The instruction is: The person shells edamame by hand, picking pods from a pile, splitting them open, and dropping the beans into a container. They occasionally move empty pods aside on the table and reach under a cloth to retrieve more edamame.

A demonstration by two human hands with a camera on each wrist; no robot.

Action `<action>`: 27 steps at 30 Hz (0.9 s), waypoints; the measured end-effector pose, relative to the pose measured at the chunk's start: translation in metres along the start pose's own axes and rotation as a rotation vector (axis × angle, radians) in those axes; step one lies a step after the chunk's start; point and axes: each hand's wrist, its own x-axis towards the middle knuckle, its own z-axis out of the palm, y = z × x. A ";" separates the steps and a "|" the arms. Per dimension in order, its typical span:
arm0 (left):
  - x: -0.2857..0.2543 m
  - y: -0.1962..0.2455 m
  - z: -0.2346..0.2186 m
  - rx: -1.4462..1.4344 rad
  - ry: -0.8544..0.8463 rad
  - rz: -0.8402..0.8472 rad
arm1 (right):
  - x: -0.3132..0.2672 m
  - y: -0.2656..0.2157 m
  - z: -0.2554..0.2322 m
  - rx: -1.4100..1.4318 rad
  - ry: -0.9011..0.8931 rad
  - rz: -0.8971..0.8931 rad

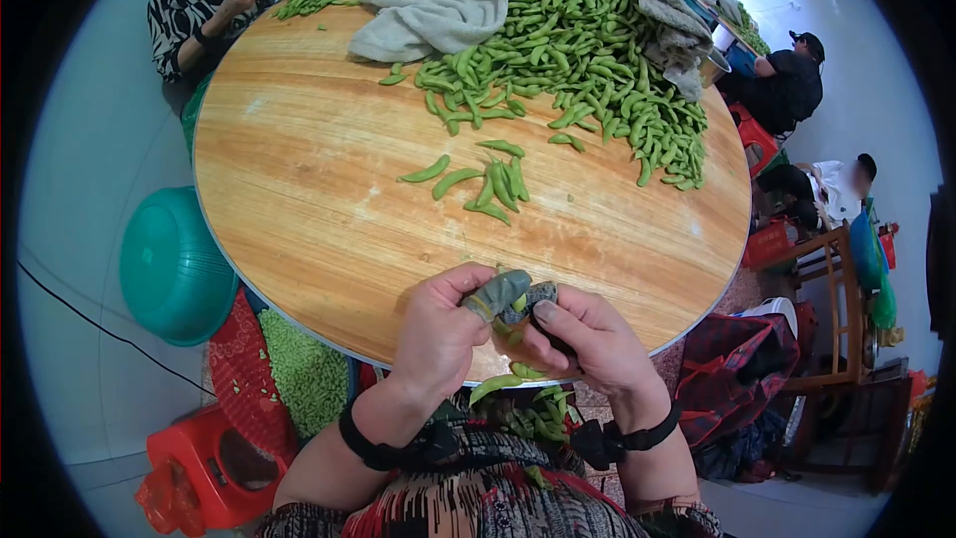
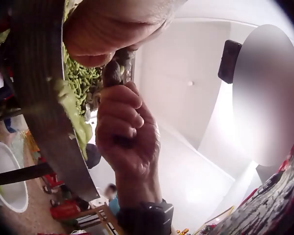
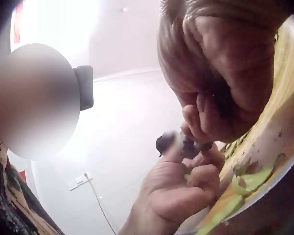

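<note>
Over the table's near edge, my left hand point(image 1: 435, 331) and right hand point(image 1: 600, 341) meet with curled fingers and pinch a green soybean pod point(image 1: 519, 305) between the fingertips. A grey-green finger cover point(image 1: 501, 293) sits on the left hand, and a dark speckled cover point(image 1: 541, 294) is on the right. The covers and fingers hide most of the pod. Just below, a few pods or shells point(image 1: 495, 387) lie at the table rim. Farther in, a small group of loose soybean pods point(image 1: 498, 182) rests on the round wooden table point(image 1: 329, 169).
A large heap of pods point(image 1: 588, 40) covers the table's far side, beside a grey cloth point(image 1: 438, 5). At lower left stand a container of shelled beans point(image 1: 304, 369), a green basin point(image 1: 164, 264) and a red stool point(image 1: 214, 458). Another person point(image 1: 214, 10) sits across at far left.
</note>
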 end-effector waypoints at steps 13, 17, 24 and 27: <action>-0.004 -0.005 -0.002 0.211 -0.098 0.181 | 0.003 0.014 0.006 -0.031 0.104 -0.066; -0.002 -0.004 -0.003 0.491 0.028 0.277 | 0.007 0.003 0.012 -0.042 0.129 -0.066; -0.001 0.014 -0.014 0.289 0.075 0.258 | 0.064 -0.038 -0.019 -1.062 0.290 -0.321; -0.003 0.012 -0.013 0.270 0.024 0.182 | 0.095 -0.061 -0.036 -1.442 0.412 -0.432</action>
